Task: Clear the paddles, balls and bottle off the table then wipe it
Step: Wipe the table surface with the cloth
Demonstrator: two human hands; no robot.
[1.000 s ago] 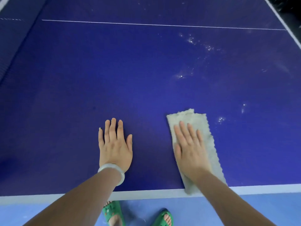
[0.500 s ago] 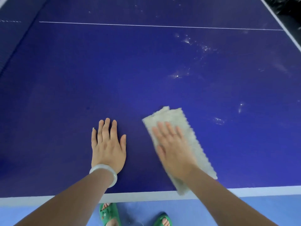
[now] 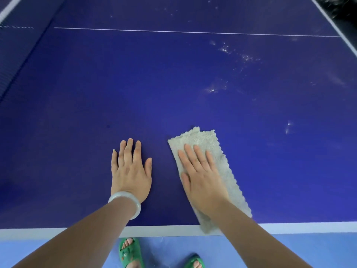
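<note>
Cloth is what I see first on my screen. It is a pale grey, fuzzy rag, folded into a long strip with wavy edges. It lies flat on the dark blue tabletop, close to the near edge, and its near end reaches onto the white stripe along that edge. Its far end leans a little to the left.

The right hand lies palm down on the cloth. Its fingers are straight and a little apart, pressing flat on the rag, not curled round it. The far end of the cloth sticks out past the hand, and its right side shows beside the hand.

The left hand lies palm down on the bare tabletop, just beside the cloth but not touching it. Its fingers are straight and hold nothing; the little finger and thumb are spread out. A pale bangle is round that wrist.

Both arms come in from the bottom of my view. Farther out on the right I see small shiny spots on the tabletop, and a thin white line crosses the far part. Below the edge I see light blue floor and green sandals.
</note>
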